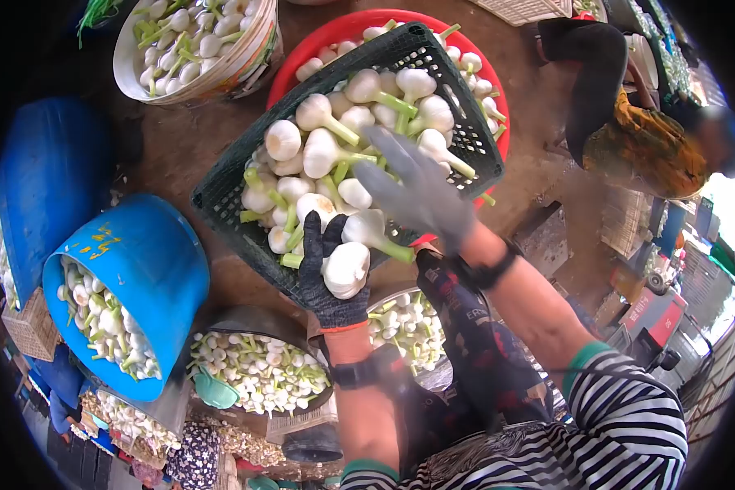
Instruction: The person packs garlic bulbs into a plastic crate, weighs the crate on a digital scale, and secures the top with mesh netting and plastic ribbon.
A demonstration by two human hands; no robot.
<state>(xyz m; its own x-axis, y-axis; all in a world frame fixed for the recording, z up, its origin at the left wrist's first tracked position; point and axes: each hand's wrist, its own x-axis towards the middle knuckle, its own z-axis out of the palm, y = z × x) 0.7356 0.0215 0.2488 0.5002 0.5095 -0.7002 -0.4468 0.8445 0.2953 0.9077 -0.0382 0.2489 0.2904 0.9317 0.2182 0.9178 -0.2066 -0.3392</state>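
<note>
My left hand (325, 286), in a dark knit glove with an orange cuff, is closed around a white garlic bulb (347, 270) at the near edge of a dark green plastic crate (245, 155). A second garlic bulb with a thick green stem (369, 230) lies right beside it, against the held one. Over the crate, my right hand (420, 192), in a grey glove, has its fingers stretched out and smeared by motion; nothing shows in it. Garlic bulbs with short green stems (322, 155) fill the crate, partly hidden under both hands.
The crate rests on a red basin (498, 106) of garlic. A white bucket (126, 61), a blue tub (163, 269) and a dark basin (257, 318) with more garlic stand around it. Another person (645, 147) sits at the right.
</note>
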